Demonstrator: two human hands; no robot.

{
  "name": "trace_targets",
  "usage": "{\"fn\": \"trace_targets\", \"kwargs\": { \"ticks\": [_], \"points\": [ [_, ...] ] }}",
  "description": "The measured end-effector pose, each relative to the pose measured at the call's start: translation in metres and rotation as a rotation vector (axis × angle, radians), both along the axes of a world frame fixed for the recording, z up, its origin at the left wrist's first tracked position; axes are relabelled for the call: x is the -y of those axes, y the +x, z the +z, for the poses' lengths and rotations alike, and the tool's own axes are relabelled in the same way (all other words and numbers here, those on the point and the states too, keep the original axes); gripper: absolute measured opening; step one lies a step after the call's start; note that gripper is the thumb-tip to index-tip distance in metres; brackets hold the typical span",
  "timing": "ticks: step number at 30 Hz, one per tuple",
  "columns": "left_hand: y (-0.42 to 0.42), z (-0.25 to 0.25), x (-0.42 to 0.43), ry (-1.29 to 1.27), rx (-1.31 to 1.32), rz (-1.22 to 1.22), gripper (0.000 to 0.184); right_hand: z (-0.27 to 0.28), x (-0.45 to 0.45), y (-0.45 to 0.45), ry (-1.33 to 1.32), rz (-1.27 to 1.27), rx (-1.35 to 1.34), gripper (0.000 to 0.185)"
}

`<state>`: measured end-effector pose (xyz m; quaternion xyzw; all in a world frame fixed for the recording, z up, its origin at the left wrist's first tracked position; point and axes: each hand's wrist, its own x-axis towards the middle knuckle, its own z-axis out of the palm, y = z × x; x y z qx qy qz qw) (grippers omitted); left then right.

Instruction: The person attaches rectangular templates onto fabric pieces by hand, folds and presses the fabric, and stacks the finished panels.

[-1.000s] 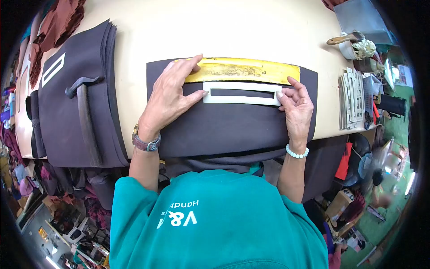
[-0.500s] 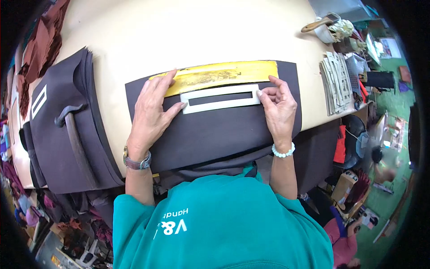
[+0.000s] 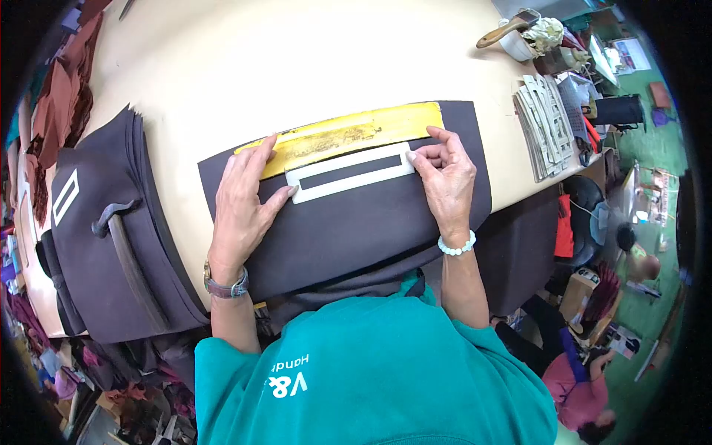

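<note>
A white rectangular frame with a long slot (image 3: pixel 348 186) lies on a dark sheet (image 3: pixel 348 237), just below a yellow strip (image 3: pixel 348 135). My left hand (image 3: pixel 243 200) has its thumb at the frame's left end and its fingertips on the strip's left part, thumb and fingers apart. At the frame's right end is the thumb of my right hand (image 3: pixel 447 178), with the index fingertip by the strip's right end and the other fingers curled. Both hands rest over the dark sheet.
A hammer (image 3: pixel 132 259) lies on stacked dark sheets (image 3: pixel 96 289) at left, beside another white frame (image 3: pixel 65 197). At right are a brush (image 3: pixel 508 28), a white bowl (image 3: pixel 517 46) and pale templates (image 3: pixel 545 130). A person in pink (image 3: pixel 578 393) is at lower right.
The view has shifted and turned, so the table items appear farther left and tilted. Both hands keep nearly the same hold at the frame's ends.
</note>
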<state>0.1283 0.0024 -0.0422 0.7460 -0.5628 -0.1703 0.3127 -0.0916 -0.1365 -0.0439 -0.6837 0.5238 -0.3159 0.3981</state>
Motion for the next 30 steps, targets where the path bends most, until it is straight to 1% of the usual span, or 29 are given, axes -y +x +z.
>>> {"fn": "trace_targets", "kwargs": {
  "ticks": [4, 6, 7, 9, 10, 12, 13, 15, 16, 17, 19, 20, 21, 23, 26, 30],
  "points": [
    [-0.001, -0.001, 0.0, -0.012, 0.015, 0.002, 0.072, -0.001, 0.001, -0.002, -0.022, 0.018, 0.007, 0.035],
    [-0.001, -0.001, 0.0, -0.03, 0.022, 0.0, 0.07, -0.001, 0.001, 0.0, -0.044, 0.022, -0.022, 0.029],
    [-0.003, 0.0, 0.0, -0.045, 0.029, 0.011, 0.064, -0.001, 0.0, 0.0, -0.054, 0.022, -0.037, 0.027],
    [-0.008, 0.004, 0.0, -0.075, 0.044, 0.03, 0.051, -0.005, -0.003, -0.001, -0.409, 0.179, -0.281, 0.019],
    [-0.01, 0.003, -0.002, -0.095, 0.121, -0.011, 0.044, -0.005, -0.005, -0.002, -0.591, 0.255, -0.401, 0.015],
    [-0.017, -0.002, -0.007, -0.143, 0.276, -0.091, 0.032, 0.003, -0.007, 0.0, -0.635, 0.286, -0.549, 0.01],
    [-0.024, -0.001, -0.011, -0.103, 0.31, -0.101, 0.018, 0.007, -0.008, 0.001, -0.659, 0.301, -0.622, 0.01],
    [-0.035, -0.006, -0.015, -0.182, 0.515, -0.11, 0.018, 0.004, -0.017, 0.013, -0.799, 0.32, -0.545, 0.013],
    [-0.04, -0.015, -0.022, -0.105, 0.565, -0.109, 0.021, 0.001, -0.026, 0.021, -0.862, 0.326, -0.51, 0.015],
    [-0.043, -0.019, -0.028, -0.086, 0.566, -0.091, 0.023, 0.0, -0.042, 0.035, -0.799, 0.39, -0.389, 0.02],
    [-0.046, -0.022, -0.036, -0.047, 0.568, -0.062, 0.028, -0.007, -0.075, 0.061, -0.649, 0.642, -0.168, 0.04],
    [-0.045, -0.024, -0.037, -0.018, 0.478, -0.047, 0.037, -0.022, -0.092, 0.069, -0.509, 0.628, -0.183, 0.049],
    [-0.046, -0.021, -0.037, -0.009, 0.511, -0.054, 0.039, -0.025, -0.09, 0.068, -0.467, 0.62, -0.222, 0.056],
    [-0.047, -0.017, -0.037, 0.012, 0.578, -0.047, 0.044, -0.023, -0.087, 0.061, -0.499, 0.623, -0.3, 0.059],
    [-0.047, -0.016, -0.037, 0.038, 0.614, -0.069, 0.045, -0.025, -0.082, 0.057, -0.487, 0.595, -0.344, 0.062],
    [-0.048, -0.017, -0.039, 0.041, 0.662, -0.074, 0.045, -0.023, -0.06, 0.028, -0.499, 0.466, -0.468, 0.06]
  ]
}}
